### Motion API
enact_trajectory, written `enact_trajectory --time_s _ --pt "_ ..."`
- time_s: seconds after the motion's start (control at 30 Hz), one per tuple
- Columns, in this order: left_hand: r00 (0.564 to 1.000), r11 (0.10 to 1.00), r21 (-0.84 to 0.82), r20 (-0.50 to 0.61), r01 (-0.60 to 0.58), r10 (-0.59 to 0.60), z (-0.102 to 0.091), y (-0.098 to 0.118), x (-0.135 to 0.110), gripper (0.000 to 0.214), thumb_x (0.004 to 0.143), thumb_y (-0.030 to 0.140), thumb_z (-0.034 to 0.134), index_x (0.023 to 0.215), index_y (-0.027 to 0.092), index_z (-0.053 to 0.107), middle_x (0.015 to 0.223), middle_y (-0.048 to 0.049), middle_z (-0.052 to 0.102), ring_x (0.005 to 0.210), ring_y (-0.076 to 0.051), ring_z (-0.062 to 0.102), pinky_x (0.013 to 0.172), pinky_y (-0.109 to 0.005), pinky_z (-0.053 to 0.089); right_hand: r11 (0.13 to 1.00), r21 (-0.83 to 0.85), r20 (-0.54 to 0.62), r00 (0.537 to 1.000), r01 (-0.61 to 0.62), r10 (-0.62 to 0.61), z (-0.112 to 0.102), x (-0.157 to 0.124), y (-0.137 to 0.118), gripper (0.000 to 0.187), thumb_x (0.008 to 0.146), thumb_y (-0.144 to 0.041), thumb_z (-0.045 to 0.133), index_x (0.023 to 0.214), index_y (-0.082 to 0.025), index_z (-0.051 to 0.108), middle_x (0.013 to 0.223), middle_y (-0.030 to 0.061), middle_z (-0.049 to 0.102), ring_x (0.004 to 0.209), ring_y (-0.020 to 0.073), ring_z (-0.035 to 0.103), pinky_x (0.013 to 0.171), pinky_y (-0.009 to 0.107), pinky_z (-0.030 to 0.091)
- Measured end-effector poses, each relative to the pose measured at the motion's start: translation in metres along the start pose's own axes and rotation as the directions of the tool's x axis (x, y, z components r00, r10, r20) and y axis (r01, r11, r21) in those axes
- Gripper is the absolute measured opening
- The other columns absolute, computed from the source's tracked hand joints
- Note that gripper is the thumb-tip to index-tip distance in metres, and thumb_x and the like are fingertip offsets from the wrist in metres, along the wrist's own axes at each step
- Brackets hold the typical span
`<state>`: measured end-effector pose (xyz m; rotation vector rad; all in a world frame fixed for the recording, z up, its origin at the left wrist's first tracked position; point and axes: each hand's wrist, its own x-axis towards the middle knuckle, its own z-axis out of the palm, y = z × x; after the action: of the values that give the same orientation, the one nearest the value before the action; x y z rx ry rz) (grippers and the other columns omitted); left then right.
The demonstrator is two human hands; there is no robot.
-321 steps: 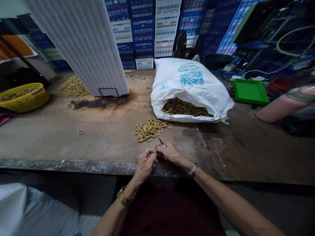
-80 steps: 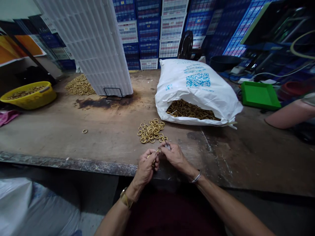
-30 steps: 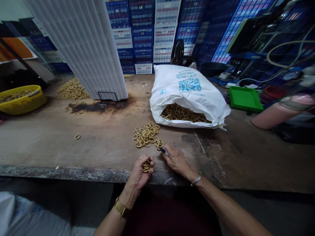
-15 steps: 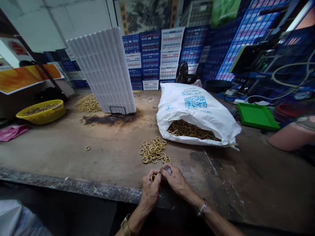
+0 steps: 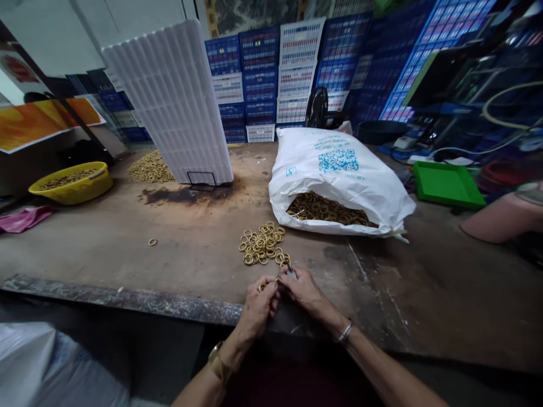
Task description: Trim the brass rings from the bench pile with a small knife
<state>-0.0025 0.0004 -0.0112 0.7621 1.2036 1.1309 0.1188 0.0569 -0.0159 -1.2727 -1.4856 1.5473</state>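
Near the table's front edge, my left hand (image 5: 258, 308) is closed around a brass-coloured ring (image 5: 262, 287), mostly covered by the fingers. My right hand (image 5: 307, 293) almost touches the left and pinches a small pale grey piece with a dark tip (image 5: 291, 273); its kind is too small to tell. Just beyond both hands lies a loose pile of similar rings (image 5: 261, 244). Behind it, a white woven sack (image 5: 339, 183) rests on its side, its torn mouth facing me and full of more rings (image 5: 324, 209).
A single ring (image 5: 153, 242) lies to the left. Farther back stand a ribbed white panel (image 5: 169, 107) in a wire holder, a heap of rings (image 5: 150, 168) and a yellow basin (image 5: 72, 189). On the right are a green tray (image 5: 447, 183) and a pinkish container (image 5: 504, 217).
The view has tipped slightly downward, so the table things appear higher. My hands remain close together; the left fingers now cover more of the ring, and the grey piece's dark tip shows more.
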Motion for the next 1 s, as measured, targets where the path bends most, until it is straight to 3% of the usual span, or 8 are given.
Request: enact_trajectory --time_s 0.33,0.5,0.67,0.83,1.0 --pt "0.999 0.994 -0.104 0.043 0.014 -0.010 0.003 0.000 -0.008 0.032 0.071 0.047 0.060 0.077 0.016 0.053 0.058 0.0050 0.050 0.040 -0.004 0.040 0.036 -0.016 0.026 0.998 0.062 0.063 0.998 -0.006 0.002 -0.006 -0.010 -0.003 0.023 0.074 -0.040 0.052 0.078 -0.018 0.049 0.060 -0.0037 0.054 0.040 0.0055 0.035 0.040 0.019 0.029" --pt "0.999 0.998 -0.060 0.022 -0.027 0.028 0.003 0.003 -0.009 0.034 0.073 0.048 0.057 0.081 0.016 0.054 0.061 0.0045 0.050 0.042 -0.004 0.040 0.037 -0.016 0.027 0.963 -0.228 -0.030 0.988 0.144 -0.154 -0.011 -0.012 -0.003 0.012 0.074 -0.028 0.048 0.072 -0.018 0.053 0.059 -0.0029 0.052 0.052 0.0089 0.042 0.051 0.020 0.033" --pt "0.998 0.992 0.109 -0.023 -0.063 0.066 0.005 0.008 -0.010 0.036 0.074 0.053 0.054 0.075 0.016 0.051 0.058 0.0044 0.047 0.043 -0.005 0.039 0.038 -0.016 0.029 0.823 -0.447 0.199 0.936 0.350 -0.290 -0.012 -0.022 -0.002 0.012 0.073 -0.015 0.042 0.068 -0.018 0.052 0.060 -0.0022 0.051 0.055 0.0093 0.043 0.054 0.020 0.031" --pt "0.992 0.962 0.246 -0.018 -0.118 0.126 0.007 0.011 -0.014 0.035 0.078 0.051 0.049 0.071 0.017 0.049 0.053 0.0046 0.044 0.044 -0.006 0.037 0.042 -0.017 0.031 0.784 -0.496 0.239 0.926 0.374 -0.292 -0.011 -0.026 -0.005 0.012 0.074 -0.015 0.041 0.065 -0.019 0.048 0.058 -0.0020 0.049 0.053 0.0097 0.041 0.052 0.020 0.029" --pt "0.986 0.950 0.269 0.013 -0.161 0.164 0.001 0.007 -0.012 0.036 0.078 0.052 0.049 0.072 0.016 0.049 0.053 0.0043 0.044 0.045 -0.007 0.039 0.043 -0.018 0.031 0.776 -0.511 0.287 0.925 0.368 -0.250 -0.011 -0.023 -0.005 0.014 0.076 -0.017 0.040 0.066 -0.019 0.050 0.059 -0.0016 0.051 0.053 0.0100 0.041 0.051 0.020 0.029"
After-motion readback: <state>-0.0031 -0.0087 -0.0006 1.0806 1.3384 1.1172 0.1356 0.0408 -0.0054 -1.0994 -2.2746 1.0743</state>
